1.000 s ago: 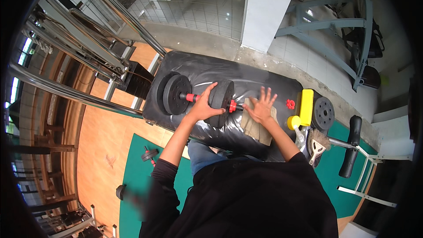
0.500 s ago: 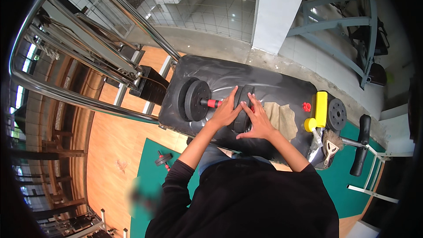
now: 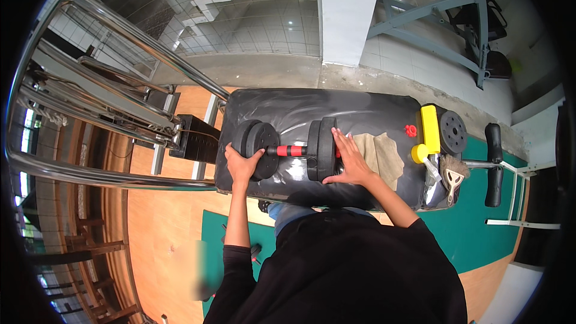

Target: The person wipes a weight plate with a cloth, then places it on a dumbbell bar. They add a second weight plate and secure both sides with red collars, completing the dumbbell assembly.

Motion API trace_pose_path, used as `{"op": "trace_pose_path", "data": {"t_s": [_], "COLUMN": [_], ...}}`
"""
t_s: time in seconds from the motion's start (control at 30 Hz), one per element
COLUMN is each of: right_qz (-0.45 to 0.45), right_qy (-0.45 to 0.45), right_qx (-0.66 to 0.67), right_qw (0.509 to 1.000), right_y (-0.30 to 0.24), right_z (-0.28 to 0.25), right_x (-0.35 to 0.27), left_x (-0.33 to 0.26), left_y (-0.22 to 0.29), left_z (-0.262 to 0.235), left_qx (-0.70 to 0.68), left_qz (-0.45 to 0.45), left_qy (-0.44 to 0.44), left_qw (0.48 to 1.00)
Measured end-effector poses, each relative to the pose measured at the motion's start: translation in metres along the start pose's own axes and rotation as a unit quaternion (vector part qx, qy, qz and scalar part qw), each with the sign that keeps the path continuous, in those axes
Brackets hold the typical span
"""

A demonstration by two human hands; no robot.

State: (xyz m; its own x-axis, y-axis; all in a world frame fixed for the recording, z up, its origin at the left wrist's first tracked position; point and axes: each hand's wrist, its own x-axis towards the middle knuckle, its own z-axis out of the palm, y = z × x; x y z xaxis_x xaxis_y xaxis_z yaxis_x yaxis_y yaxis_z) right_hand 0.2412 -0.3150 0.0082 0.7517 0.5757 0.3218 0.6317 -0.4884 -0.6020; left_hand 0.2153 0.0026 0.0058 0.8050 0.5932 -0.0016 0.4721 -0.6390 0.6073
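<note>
A dumbbell (image 3: pixel 291 151) with black plates at both ends and a red-and-black handle lies across a black padded bench (image 3: pixel 360 105). My left hand (image 3: pixel 241 165) straddles the plates at its left end, thumb on the inner face and fingers round the outer side. Spread over the outer side of the right-end plates is my right hand (image 3: pixel 353 165), fingers stretched and thumb near the lower edge. The right end of the bar is mostly hidden by that hand. Just right of it lies a crumpled beige cloth (image 3: pixel 381 159).
Toward the bench's right end are a red star-shaped collar (image 3: pixel 410 130), a yellow block-shaped object (image 3: pixel 429 127), a loose black plate (image 3: pixel 453 132) and a brush (image 3: pixel 452 181). A chrome-framed machine (image 3: pixel 120 174) stands at left. Below is a green mat (image 3: pixel 474 240).
My left hand has moved left from the right-end plates to the left-end plates. My right hand stays at the right-end plates, its fingers shifted slightly. The view has shifted a little.
</note>
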Motion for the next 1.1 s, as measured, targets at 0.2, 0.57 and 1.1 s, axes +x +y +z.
{"op": "trace_pose_path", "data": {"t_s": [0.2,0.57,1.1], "right_qz": [0.084,0.373,0.166], "right_qy": [-0.041,-0.207,-0.27], "right_qx": [-0.032,0.054,0.007], "right_qw": [0.995,0.903,0.948], "right_y": [0.061,0.069,0.057], "right_z": [-0.012,0.003,-0.021], "right_x": [-0.041,0.003,-0.001], "left_x": [-0.014,-0.016,-0.01], "left_y": [0.023,0.034,0.023], "left_z": [0.014,0.01,0.005], "left_qx": [0.039,0.105,0.157], "left_qz": [0.032,-0.004,0.03], "left_qy": [0.036,0.021,0.008], "left_qw": [0.998,0.994,0.987]}}
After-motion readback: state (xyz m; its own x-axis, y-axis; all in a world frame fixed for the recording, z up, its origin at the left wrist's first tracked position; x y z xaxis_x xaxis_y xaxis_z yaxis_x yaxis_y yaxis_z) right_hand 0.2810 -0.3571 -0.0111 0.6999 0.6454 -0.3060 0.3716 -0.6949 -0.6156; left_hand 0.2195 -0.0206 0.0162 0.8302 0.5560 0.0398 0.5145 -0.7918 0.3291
